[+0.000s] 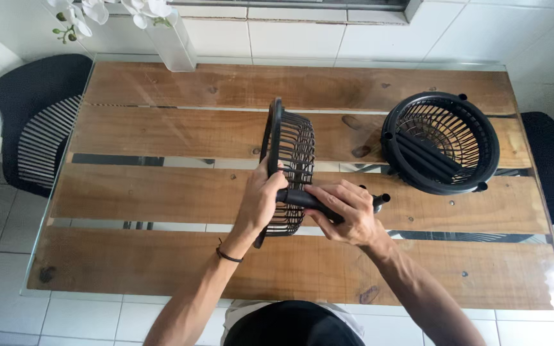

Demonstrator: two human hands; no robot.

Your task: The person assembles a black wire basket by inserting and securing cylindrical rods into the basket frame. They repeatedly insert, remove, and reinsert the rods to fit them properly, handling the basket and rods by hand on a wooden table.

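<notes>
While the left hand point(261, 200) grips the upended basket point(288, 172), right hand point(347, 211) fingers wrap a black tube point(328, 206).

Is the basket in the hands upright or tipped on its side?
Tipped on its side. The held basket stands on edge, rim facing left; the left hand steadies it and the right hand holds a black rod against it.

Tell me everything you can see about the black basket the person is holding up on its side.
The black basket is round, with thin ribs like a slatted cage and a thicker rim; it looks like plastic. It stands on edge above the glass-topped wooden table, rim to the left. The left hand grips its lower edge, while the right hand holds a black tube against its lower side. A second, similar basket sits apart to the right.
</notes>
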